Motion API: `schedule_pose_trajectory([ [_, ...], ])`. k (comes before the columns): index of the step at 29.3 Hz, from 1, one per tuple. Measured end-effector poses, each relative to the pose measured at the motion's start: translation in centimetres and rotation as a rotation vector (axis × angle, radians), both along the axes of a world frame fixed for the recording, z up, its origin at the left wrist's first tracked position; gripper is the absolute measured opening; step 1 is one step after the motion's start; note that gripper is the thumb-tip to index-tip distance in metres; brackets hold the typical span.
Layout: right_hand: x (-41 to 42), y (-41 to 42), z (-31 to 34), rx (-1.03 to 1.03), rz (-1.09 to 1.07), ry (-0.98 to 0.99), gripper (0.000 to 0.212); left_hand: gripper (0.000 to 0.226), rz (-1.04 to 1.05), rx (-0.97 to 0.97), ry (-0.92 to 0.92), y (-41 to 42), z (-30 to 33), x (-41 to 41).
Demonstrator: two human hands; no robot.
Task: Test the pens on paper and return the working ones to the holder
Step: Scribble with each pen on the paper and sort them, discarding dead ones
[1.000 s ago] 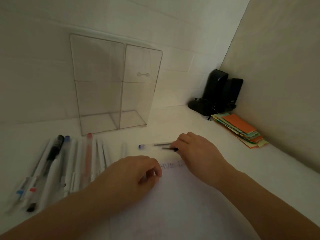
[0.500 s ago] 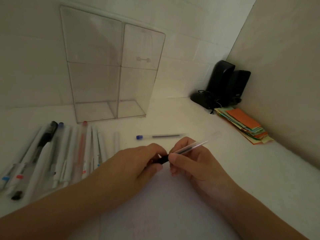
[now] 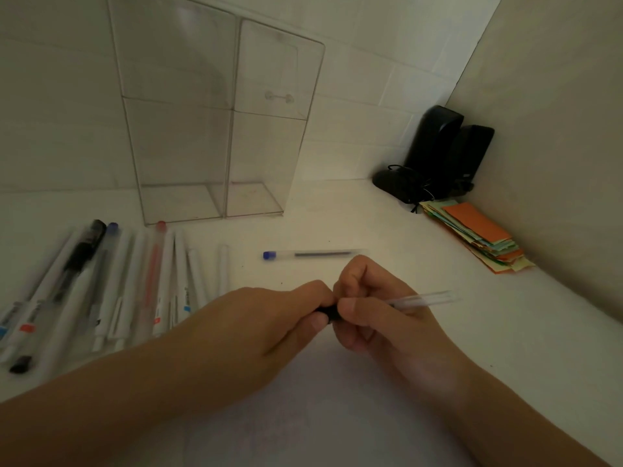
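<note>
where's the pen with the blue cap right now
In the head view, the blue-capped pen lies alone on the table, centre, just beyond both hands, in front of the clear holder.

My white bench [image 3: 337, 214] carries a clear holder [image 3: 215, 129] standing upright at the back wall. A row of pens [image 3: 111, 291] lies side by side at my left, and one blue-capped pen [image 3: 310, 254] lies alone nearer the middle. Black speakers [image 3: 438, 153] stand in the far right corner, a stack of coloured paper slips [image 3: 478, 237] just beside them. White paper [image 3: 337, 416] lies nearest me.
</note>
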State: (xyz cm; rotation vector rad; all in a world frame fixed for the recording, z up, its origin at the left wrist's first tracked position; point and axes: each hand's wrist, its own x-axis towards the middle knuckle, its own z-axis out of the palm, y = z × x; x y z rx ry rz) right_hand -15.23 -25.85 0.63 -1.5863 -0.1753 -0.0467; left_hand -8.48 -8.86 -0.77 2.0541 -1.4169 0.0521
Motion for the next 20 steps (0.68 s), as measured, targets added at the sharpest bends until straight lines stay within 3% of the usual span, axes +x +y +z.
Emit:
schedule_pose_trajectory([
  [7, 0.2, -0.3, 0.2, -0.002, 0.01, 0.026, 0.005, 0.032, 0.014, 0.037, 0.068, 0.0, -0.1, 0.5],
  [12, 1.3, -3.2, 0.4, 0.094, -0.244, 0.041, 0.029, 0.034, 0.137, 0.123, 0.094, 0.1, -0.5, 0.8],
  [15, 1.7, -5.1, 0.0, -0.278, -0.563, 0.108, 0.037, 0.027, 0.113, 0.219, 0.019, -0.2, -0.7, 0.8],
  [17, 1.9, -5.2, -0.2, -0.372, -0.615, 0.099, 0.035, 0.04, 0.067, 0.259, -0.029, -0.3, -0.8, 0.8],
  [20, 2.1, -4.7, -0.4, -0.333, -0.548, 0.088, 0.015, 0.07, 0.045, 0.232, -0.083, -0.1, -0.9, 1.0],
])
